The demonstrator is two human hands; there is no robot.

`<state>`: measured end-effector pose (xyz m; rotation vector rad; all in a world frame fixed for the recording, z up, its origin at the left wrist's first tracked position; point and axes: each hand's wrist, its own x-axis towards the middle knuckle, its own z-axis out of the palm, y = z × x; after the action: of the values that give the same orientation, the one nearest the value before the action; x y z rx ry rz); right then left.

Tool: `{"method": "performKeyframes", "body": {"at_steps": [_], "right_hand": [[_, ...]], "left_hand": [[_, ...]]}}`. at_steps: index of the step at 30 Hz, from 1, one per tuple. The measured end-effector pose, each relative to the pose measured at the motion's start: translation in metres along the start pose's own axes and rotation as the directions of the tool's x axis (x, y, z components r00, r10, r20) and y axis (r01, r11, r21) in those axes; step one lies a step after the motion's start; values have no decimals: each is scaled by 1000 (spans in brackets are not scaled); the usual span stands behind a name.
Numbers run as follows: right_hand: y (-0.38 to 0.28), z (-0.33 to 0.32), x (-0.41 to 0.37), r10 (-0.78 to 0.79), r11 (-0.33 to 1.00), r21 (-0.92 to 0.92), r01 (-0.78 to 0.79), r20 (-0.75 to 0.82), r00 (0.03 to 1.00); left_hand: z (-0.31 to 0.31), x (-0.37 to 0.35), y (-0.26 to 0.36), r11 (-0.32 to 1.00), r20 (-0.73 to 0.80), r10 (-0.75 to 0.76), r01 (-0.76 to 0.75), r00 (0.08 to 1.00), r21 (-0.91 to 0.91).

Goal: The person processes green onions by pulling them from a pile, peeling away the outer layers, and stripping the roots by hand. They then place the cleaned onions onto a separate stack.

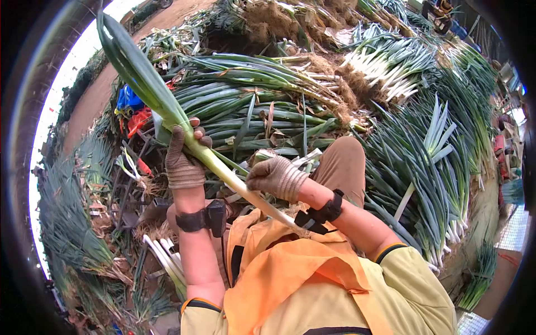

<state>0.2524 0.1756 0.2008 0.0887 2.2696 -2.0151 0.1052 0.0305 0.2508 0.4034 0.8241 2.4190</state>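
One long leek (223, 170) lies slantwise across the view, its green leaves at the upper left and its white root end over the orange apron (301, 262). My left hand (185, 159), in a worn glove with bare fingertips, is wrapped round the stalk where it turns green. My right hand (276, 177), gloved too, is beside the white part with its fingers curled together; what they hold, if anything, is hidden. Behind both hands lies a heap of untrimmed leeks (262, 109).
Cleaned leeks with white stalks (391, 64) are piled at the upper right, and more leeks (430, 167) lie right of my knee (343, 167). Another heap (72, 212) is at the left. Blue and red plastic (131, 100) lies at the upper left.
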Motion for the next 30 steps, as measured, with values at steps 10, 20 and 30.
{"method": "performKeyframes", "body": {"at_steps": [10,20,30], "right_hand": [[47,5,-63,-6,989,143,23,-123,992],[28,6,-53,-108,864,-504,8,-170,980],[73,-15,-55,401,880,315,-356,-90,912]], "left_hand": [[21,0,-13,997,-69,43,-38,997,64],[40,-7,-21,974,-120,56,-28,991,226],[20,-2,-19,999,57,-4,7,998,-38]]}}
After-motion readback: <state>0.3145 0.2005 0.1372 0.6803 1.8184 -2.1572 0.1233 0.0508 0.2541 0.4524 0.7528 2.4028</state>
